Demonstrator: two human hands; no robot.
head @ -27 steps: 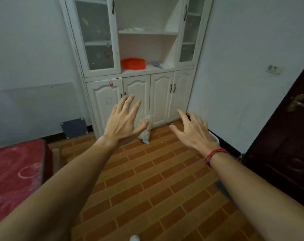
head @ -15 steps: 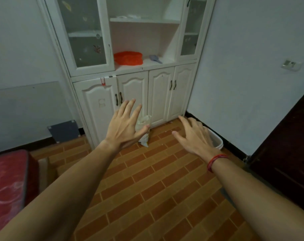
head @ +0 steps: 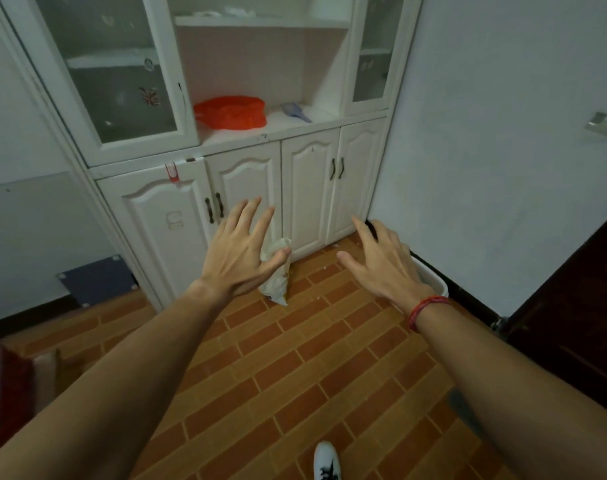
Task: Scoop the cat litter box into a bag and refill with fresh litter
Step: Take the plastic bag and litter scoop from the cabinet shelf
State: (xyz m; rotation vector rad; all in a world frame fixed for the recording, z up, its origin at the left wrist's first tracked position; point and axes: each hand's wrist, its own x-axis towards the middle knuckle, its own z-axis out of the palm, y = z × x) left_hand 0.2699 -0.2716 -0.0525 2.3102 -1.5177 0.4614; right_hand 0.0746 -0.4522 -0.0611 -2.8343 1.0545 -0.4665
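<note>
My left hand (head: 241,251) and my right hand (head: 381,261) are stretched out in front of me, fingers spread, holding nothing. A white litter box (head: 433,284) sits on the floor in the corner by the wall, mostly hidden behind my right hand. A crumpled pale bag (head: 278,278) leans against the white cabinet's lower doors, just behind my left thumb. On the cabinet's open shelf lie a red plastic bag (head: 231,112) and a small bluish scoop (head: 295,111).
The tall white cabinet (head: 309,188) with glass doors fills the wall ahead. A dark door (head: 572,306) stands at the right. A red mattress (head: 0,393) and a dark flat panel (head: 94,280) are at the left. My white shoe (head: 326,460) steps on the brick-pattern floor.
I have walked closer to the cabinet, which looms larger and higher. Both hands stay open and outstretched. My shoe has come into view at the bottom.
</note>
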